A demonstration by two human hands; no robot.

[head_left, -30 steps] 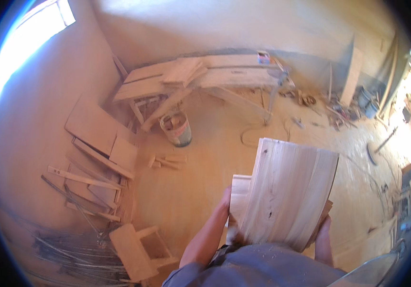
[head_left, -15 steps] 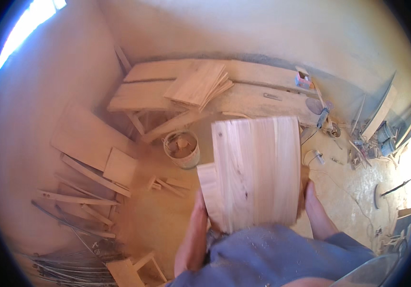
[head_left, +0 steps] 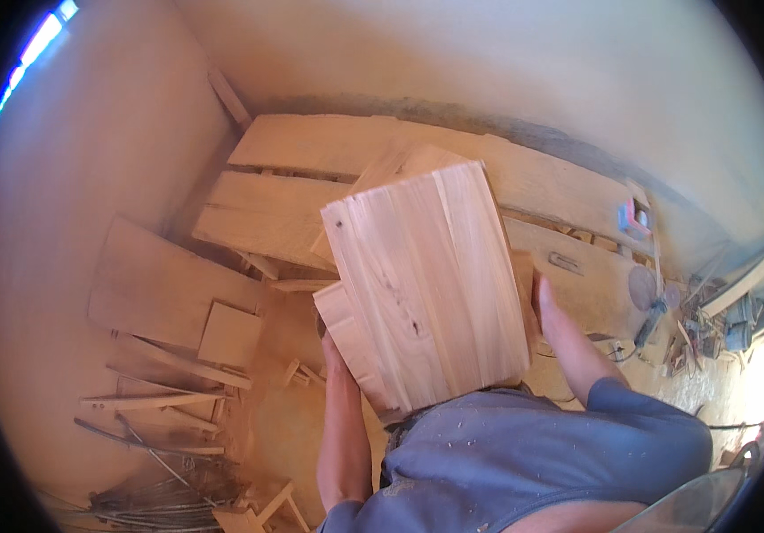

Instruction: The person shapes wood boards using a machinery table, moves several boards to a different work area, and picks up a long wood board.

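Between my hands is a stack of wooden boards point(head_left: 426, 293), held in front of my body. The top board is pale with streaked grain and a few dark knots. Lower boards jut out unevenly at its left and right sides. My left hand point(head_left: 329, 345) grips the left edge of the stack, its fingers mostly hidden underneath. On the opposite edge, my right hand point(head_left: 545, 306) presses against a browner board, its fingers also largely out of sight. Behind the stack, more boards point(head_left: 409, 164) lie on the workbench point(head_left: 302, 142) and are partly covered by it.
Large panels point(head_left: 164, 284) lean at the left wall above curved wooden strips point(head_left: 178, 355). Thin rods point(head_left: 151, 511) are piled lower left. On the bench's right stand a small box point(head_left: 634, 218) and a power tool point(head_left: 653, 320). Scraps point(head_left: 298, 371) lie on the floor.
The held stack has moved forward and left toward the bench, tilting counterclockwise, and now overlaps the boards there. Both my hands have gone forward with it. The bucket is now hidden from view.
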